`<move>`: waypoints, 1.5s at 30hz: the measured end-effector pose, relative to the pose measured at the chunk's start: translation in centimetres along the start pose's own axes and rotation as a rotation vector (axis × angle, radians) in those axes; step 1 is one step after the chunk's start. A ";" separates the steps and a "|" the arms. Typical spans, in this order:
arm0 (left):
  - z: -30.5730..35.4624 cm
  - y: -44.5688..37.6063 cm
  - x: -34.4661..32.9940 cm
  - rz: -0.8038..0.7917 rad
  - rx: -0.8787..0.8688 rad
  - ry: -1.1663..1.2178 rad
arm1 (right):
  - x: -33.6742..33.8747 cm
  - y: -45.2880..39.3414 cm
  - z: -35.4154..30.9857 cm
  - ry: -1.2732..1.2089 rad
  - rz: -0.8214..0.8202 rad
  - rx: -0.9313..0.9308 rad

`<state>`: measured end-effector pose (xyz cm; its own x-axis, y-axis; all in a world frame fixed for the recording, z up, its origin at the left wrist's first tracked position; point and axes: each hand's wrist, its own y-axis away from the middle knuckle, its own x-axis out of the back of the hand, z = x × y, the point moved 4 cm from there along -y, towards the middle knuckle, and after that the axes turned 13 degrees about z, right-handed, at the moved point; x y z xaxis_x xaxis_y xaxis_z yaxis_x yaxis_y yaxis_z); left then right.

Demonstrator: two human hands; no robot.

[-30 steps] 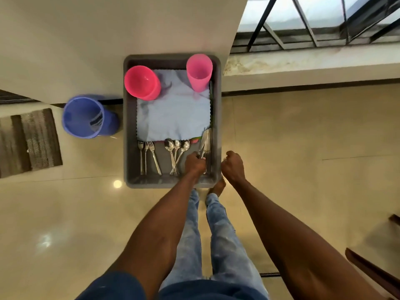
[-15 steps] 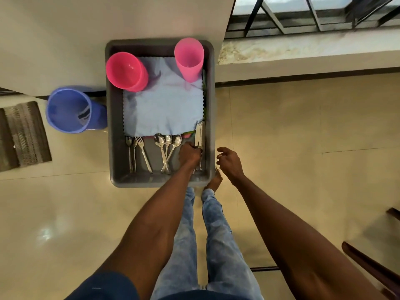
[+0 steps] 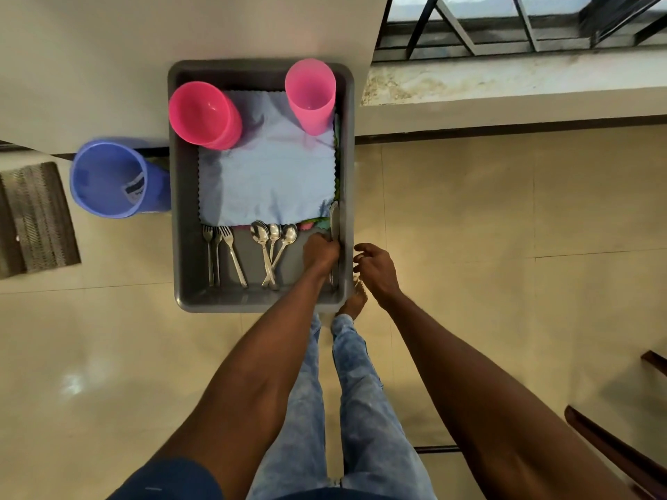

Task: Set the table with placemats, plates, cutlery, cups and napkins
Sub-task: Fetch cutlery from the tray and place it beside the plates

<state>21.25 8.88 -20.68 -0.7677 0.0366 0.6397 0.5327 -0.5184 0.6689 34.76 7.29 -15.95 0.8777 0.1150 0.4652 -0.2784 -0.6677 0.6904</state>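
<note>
A grey bin (image 3: pixel 186 247) stands on the floor against the wall. Inside lie a light blue napkin (image 3: pixel 267 167), two pink cups (image 3: pixel 204 115) (image 3: pixel 310 93), three forks (image 3: pixel 218 254), three spoons (image 3: pixel 272 243) and knives (image 3: pixel 334 220) along the right wall. My left hand (image 3: pixel 321 252) is inside the bin at its near right corner, fingers curled round the knife handles. My right hand (image 3: pixel 375 270) hovers just outside the bin's right rim, fingers loosely spread, holding nothing. Colourful cloth shows under the napkin's near right corner.
A blue bucket (image 3: pixel 108 178) stands left of the bin, with a striped mat (image 3: pixel 34 218) further left. A window grille (image 3: pixel 505 23) and ledge are at the top right. Dark wooden furniture (image 3: pixel 620 449) edges in at the lower right. My legs and bare foot are below the bin.
My left hand has stayed on the knives at the bin's right side. My right hand's fingers have uncurled and spread beside the rim. The camera view has shifted slightly.
</note>
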 end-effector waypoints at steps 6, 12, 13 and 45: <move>-0.1 -0.9 -1.0 -0.141 0.088 0.059 | -0.4 0.3 -0.8 -0.048 -0.033 0.006; 0.9 0.7 -0.6 -0.102 0.045 0.023 | -0.5 0.8 -0.8 -0.059 -0.021 0.009; 0.8 0.9 -0.5 -0.091 0.054 0.050 | -0.5 0.9 -0.9 -0.066 -0.023 0.004; 0.5 5.3 5.2 -0.354 -0.037 0.313 | 3.0 4.6 -1.8 -0.203 0.161 -0.155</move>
<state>20.28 6.74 -13.57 -0.9734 -0.0396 0.2258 0.2099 -0.5504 0.8081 35.38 5.94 -10.41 0.8734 -0.1428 0.4657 -0.4624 -0.5435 0.7006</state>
